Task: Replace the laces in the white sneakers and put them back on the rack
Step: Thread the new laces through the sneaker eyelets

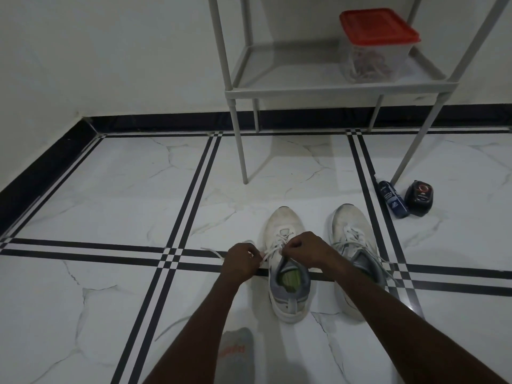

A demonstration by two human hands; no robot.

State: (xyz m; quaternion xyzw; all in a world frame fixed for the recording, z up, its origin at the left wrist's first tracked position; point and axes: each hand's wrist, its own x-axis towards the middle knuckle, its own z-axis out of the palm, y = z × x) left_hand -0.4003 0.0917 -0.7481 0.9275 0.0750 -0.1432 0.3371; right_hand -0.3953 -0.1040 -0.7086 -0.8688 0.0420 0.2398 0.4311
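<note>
Lacing under way, shoes not yet racked.
Left hand [243, 259] and right hand [302, 249] pinch the lace [273, 249] over the left sneaker [285, 273] at lower centre; right sneaker [352, 239] laced; rack [332, 90] waits above.

Both hands [240, 260] [300, 249] forward, fingers curled.

Dim indoor corner. Plain white walls [110, 51] meet a black skirting board [166, 123] along the floor. The floor [97, 195] is glossy white marble-look tile with grey veins, crossed by bands of black stripes forming a grid. A pale grey metal shelf frame [304, 91] on thin legs stands against the far wall.
</note>
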